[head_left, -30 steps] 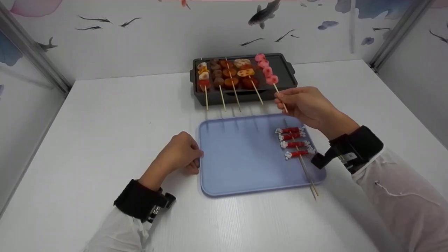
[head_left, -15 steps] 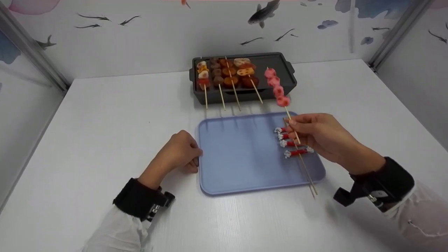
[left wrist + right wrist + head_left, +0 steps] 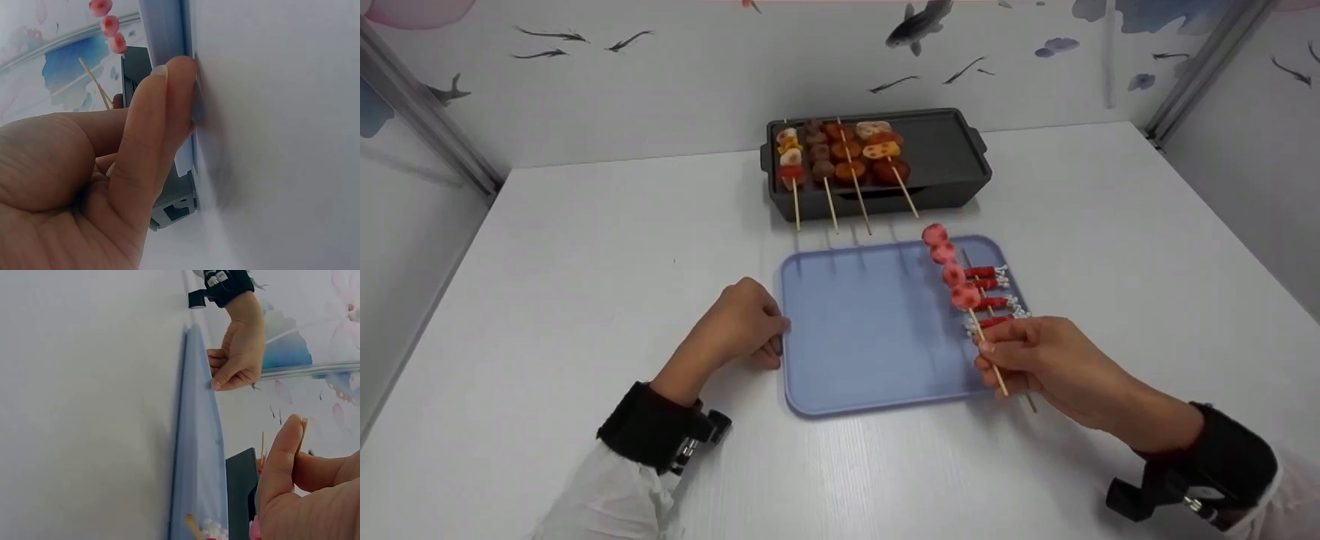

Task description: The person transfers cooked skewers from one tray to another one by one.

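My right hand [image 3: 1046, 367] pinches the stick of a skewer of pink balls [image 3: 952, 274], held slanting over the right part of a blue tray [image 3: 877, 330]. In the right wrist view the stick's end [image 3: 304, 423] pokes out between thumb and fingers. Beneath it on the tray lies a skewer of red pieces with white frilly ends [image 3: 994, 303], partly hidden by the pink balls and my hand. My left hand [image 3: 742, 322] pinches the tray's left rim, thumb and fingertips right at the edge in the left wrist view.
Behind the tray stands a dark grey grill [image 3: 949, 157]. Several skewers lie on its left and middle part, including one of brown balls [image 3: 820, 154] and one of orange-brown slices [image 3: 850, 154], sticks overhanging the front. A patterned white wall [image 3: 697, 82] rises behind the table.
My right hand has lifted the skewer of pink balls off the grill's right side and brought it toward me over the tray. My left hand has stayed at the tray's rim.
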Demonstrator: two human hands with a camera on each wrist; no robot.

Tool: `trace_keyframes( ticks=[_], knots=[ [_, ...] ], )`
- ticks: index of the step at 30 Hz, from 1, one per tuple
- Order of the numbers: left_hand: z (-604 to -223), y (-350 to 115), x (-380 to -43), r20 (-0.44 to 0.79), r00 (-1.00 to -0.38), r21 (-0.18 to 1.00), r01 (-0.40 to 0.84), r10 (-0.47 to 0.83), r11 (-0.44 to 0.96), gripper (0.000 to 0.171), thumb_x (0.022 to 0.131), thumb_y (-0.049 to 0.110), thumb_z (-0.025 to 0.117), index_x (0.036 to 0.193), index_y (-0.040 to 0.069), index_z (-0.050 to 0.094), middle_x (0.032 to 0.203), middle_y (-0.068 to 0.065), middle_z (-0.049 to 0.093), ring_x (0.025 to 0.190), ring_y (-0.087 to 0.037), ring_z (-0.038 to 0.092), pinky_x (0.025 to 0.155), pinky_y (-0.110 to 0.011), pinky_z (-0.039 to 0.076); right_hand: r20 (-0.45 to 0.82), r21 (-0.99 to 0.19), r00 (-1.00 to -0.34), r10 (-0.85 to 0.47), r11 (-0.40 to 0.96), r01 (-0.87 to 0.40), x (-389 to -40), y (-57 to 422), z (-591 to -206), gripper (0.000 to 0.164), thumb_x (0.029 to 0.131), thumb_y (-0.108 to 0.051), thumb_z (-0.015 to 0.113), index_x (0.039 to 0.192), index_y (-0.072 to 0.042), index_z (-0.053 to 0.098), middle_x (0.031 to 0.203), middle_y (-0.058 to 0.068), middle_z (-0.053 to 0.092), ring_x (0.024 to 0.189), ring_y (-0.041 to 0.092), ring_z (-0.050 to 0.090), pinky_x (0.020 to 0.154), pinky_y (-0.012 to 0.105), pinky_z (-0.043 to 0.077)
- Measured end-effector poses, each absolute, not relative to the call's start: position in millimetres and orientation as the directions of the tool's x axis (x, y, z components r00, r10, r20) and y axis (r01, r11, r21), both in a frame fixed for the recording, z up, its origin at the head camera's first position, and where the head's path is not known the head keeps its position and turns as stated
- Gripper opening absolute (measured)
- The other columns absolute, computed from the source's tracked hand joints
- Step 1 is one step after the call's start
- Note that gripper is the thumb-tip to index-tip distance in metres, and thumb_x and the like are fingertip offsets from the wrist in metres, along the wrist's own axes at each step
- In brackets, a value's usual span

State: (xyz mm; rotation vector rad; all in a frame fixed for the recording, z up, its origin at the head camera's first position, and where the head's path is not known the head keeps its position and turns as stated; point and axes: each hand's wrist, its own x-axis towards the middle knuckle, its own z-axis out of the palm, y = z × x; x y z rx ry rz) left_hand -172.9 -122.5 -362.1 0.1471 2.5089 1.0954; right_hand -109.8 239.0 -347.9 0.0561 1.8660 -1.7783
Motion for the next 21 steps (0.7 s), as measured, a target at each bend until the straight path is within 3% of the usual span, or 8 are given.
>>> trace_keyframes(
  ticks=[15,21],
  knots=[
    [-362.9,-123.7,-174.2,-0.304,-0.917,0.708,-0.037,0.257,0.705,0.022,0.090,0.006,0.060,0.071,0.001,0.072,0.057,-0.007,0.066,0.050,-0.019,0.066,0.053,-0.024,0.051,-0.488,-0.870,-0.816,-0.309,0.254,0.423,-94.1,232.4,-361.7,0.043,0.087,-0.024,0.070,0.108,0.012,0.060,0.085,0.015,0.069,0.074,0.020,0.068,0.069,0.035,0.058],
    [-362.2,-123.5,-173.9,-0.298,-0.920,0.691,-0.023,0.256,0.722,0.024,0.090,0.007,0.060,0.069,0.002,0.072,0.057,-0.006,0.066,0.051,-0.018,0.066,0.057,-0.023,0.050,-0.490,-0.822,-0.830,-0.266,0.458,0.338,-92.6,232.6,-357.2,0.040,0.084,-0.031,0.073,0.088,0.008,0.065,0.069,0.014,0.066,0.061,0.025,0.068,0.061,0.041,0.058]
  ],
)
